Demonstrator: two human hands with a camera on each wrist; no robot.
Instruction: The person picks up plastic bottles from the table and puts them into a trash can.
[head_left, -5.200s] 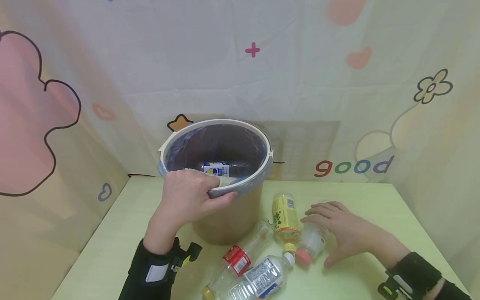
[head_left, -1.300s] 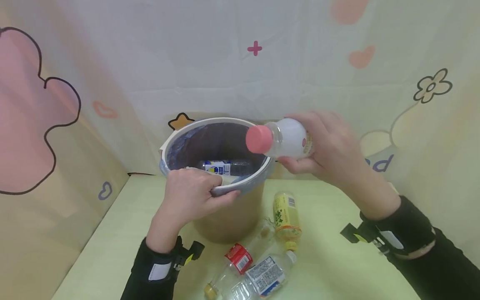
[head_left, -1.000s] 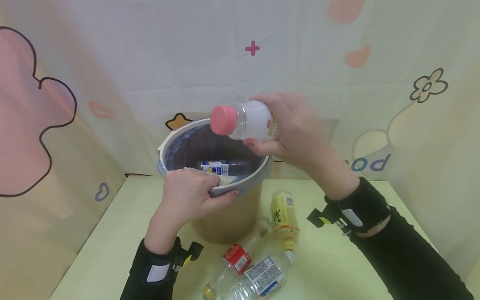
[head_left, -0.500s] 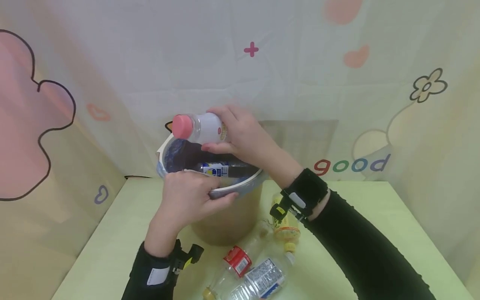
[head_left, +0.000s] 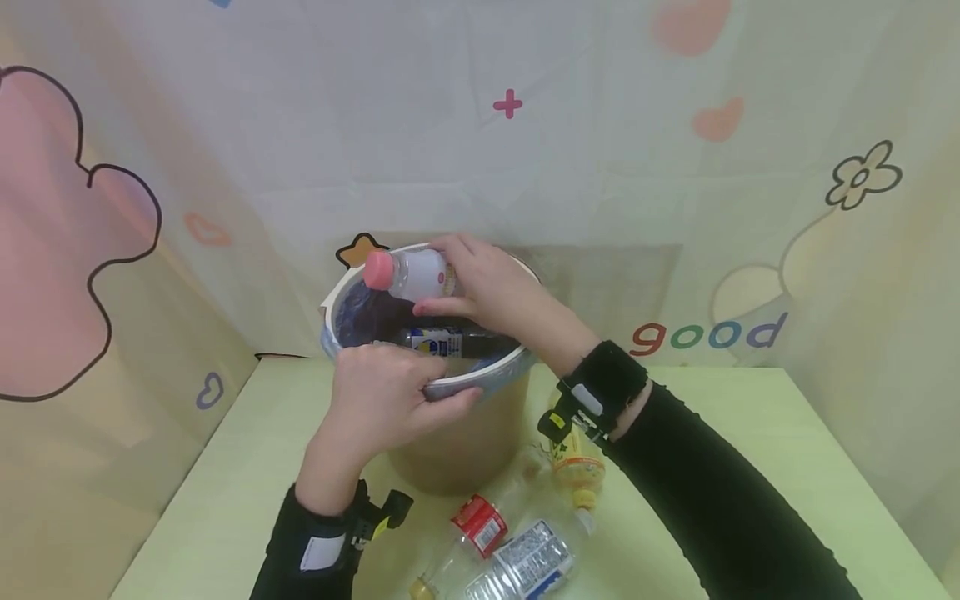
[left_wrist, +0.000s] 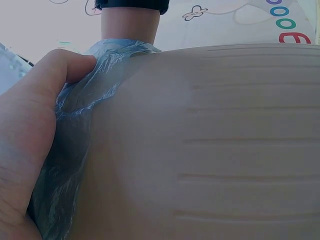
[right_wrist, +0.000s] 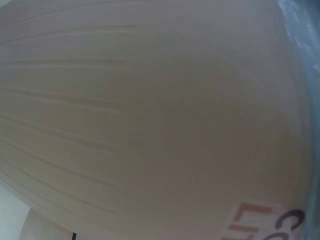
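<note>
As two hands grip, one bin, five bottles

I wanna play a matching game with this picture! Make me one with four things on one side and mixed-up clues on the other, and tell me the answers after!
1. pink-capped bottle
2. bin
3. left hand
4. red-labelled bottle

A. holds onto the bin
B. lies on the table
C. is held in the right hand
D. is lined with a bluish bag

Right pairs: 1-C, 2-D, 3-A, 4-B
</note>
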